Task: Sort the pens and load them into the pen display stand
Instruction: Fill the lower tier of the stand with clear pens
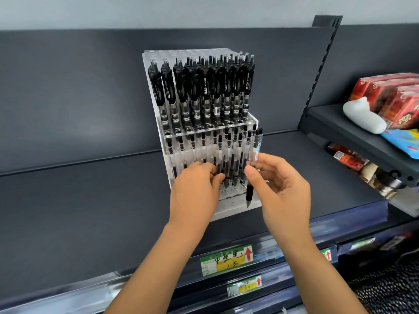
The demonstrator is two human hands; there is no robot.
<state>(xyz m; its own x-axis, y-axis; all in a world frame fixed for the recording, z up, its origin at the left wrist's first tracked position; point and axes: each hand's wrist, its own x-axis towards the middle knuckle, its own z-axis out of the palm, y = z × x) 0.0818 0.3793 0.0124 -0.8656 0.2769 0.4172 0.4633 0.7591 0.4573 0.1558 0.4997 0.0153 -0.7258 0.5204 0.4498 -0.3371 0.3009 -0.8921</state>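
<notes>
A clear acrylic pen display stand [252,123] sits on a dark shelf, tiered front to back. Its upper tier is packed with black gel pens [204,91]; the lower tier holds several slimmer clear pens [217,146]. My left hand [195,189] reaches into the lower tier, fingertips pinched on one of the pens standing there. My right hand [283,189] holds a couple of pens [255,152] upright at the stand's right front corner, black grip and tip pointing down over the empty front holes.
The dark shelf [90,200] stretches left and right of the stand. A yellow price label [226,259] is on the shelf's front rail. To the right, a higher shelf carries red packages [390,98] and a white bundle [362,116].
</notes>
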